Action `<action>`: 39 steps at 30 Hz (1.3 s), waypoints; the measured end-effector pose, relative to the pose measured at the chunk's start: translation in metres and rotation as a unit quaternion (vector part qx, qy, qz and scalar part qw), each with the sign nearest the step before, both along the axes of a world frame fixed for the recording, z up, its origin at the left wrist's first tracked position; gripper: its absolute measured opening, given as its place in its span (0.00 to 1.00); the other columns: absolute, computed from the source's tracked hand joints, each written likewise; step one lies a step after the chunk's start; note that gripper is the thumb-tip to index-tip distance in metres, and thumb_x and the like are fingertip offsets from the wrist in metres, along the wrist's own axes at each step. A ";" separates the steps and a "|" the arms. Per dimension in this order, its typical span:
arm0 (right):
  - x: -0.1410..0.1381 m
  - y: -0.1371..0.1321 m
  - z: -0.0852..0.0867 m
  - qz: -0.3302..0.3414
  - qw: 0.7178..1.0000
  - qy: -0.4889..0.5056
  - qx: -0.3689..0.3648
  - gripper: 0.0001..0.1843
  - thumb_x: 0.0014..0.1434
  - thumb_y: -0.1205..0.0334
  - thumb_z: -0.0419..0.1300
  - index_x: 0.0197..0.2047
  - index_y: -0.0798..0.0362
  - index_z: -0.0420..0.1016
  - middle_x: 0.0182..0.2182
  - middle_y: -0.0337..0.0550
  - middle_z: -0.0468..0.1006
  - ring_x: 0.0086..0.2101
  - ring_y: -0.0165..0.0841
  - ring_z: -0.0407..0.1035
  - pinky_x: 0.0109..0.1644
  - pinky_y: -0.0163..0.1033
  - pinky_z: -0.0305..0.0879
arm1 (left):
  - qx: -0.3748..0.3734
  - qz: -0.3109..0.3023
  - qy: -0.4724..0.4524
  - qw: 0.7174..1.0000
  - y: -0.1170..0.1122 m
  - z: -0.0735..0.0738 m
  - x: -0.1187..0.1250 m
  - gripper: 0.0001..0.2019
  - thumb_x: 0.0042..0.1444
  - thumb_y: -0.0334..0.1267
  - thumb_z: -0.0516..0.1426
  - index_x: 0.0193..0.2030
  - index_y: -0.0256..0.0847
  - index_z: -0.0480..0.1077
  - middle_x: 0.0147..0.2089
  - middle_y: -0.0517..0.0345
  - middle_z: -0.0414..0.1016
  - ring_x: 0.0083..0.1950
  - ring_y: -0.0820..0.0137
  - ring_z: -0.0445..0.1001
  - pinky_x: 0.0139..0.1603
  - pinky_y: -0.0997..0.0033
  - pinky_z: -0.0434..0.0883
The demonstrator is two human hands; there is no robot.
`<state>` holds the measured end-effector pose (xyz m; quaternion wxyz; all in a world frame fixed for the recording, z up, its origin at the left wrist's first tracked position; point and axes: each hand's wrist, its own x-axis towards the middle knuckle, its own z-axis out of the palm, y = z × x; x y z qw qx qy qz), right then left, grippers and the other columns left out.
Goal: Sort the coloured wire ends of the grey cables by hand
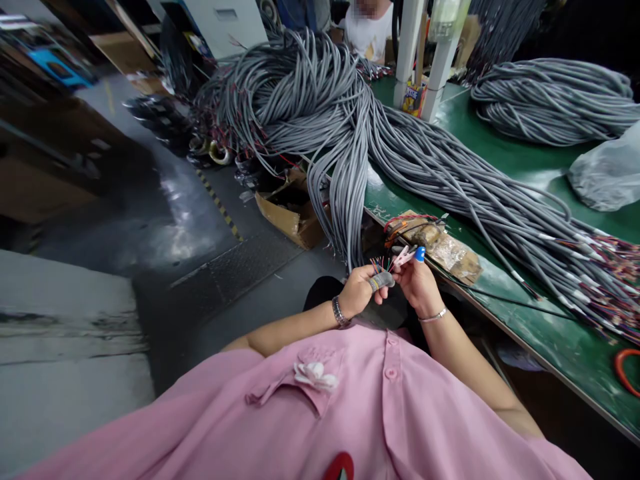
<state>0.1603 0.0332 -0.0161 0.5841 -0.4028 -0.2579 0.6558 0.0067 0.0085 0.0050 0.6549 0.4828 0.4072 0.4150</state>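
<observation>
My left hand [357, 293] is closed on a small fan of thin coloured wires [381, 265], red, green and dark ones among them. A grey wrapping with yellowish bands [381, 281] lies across its fingers; whether it covers a finger or is part of the cable, I cannot tell. Close beside it, my right hand [417, 287] pinches a pale pink clip-like piece [404, 257] against the wires. A blue cover [420, 253] sits on one of the right hand's digits. Both hands are just off the edge of the green table [530, 333].
Long grey cables [450, 167] drape over the table and hang off its edge. A coiled bundle [555, 100] and a plastic bag [610, 170] lie at right. A taped cardboard piece [450, 253] is near my hands, an open carton [295, 217] on the floor. A person [369, 33] is behind.
</observation>
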 end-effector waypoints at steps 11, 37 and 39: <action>-0.006 0.004 0.005 -0.033 0.993 0.103 -0.038 0.21 0.50 0.42 0.67 0.29 0.52 0.74 0.23 0.35 0.75 0.23 0.25 0.65 0.25 0.30 0.66 | -0.003 0.004 -0.001 1.000 0.001 -0.009 0.002 0.17 0.54 0.49 0.60 0.32 0.32 0.72 0.20 0.59 0.71 0.16 0.77 0.65 0.17 0.78 0.60; 0.002 -0.002 0.007 0.024 0.991 0.130 -0.025 0.15 0.52 0.49 0.68 0.35 0.51 0.77 0.29 0.36 0.79 0.27 0.26 0.69 0.31 0.31 0.68 | -0.085 -0.027 -0.097 0.991 0.006 -0.003 0.004 0.17 0.47 0.48 0.62 0.30 0.33 0.71 0.16 0.58 0.69 0.13 0.76 0.63 0.14 0.78 0.57; 0.002 -0.002 0.007 0.024 0.990 0.140 -0.022 0.14 0.53 0.50 0.67 0.35 0.51 0.77 0.31 0.36 0.80 0.28 0.26 0.70 0.32 0.31 0.69 | -0.088 -0.029 -0.096 0.991 0.007 -0.005 0.004 0.17 0.47 0.48 0.62 0.30 0.33 0.70 0.17 0.58 0.69 0.14 0.76 0.63 0.14 0.77 0.57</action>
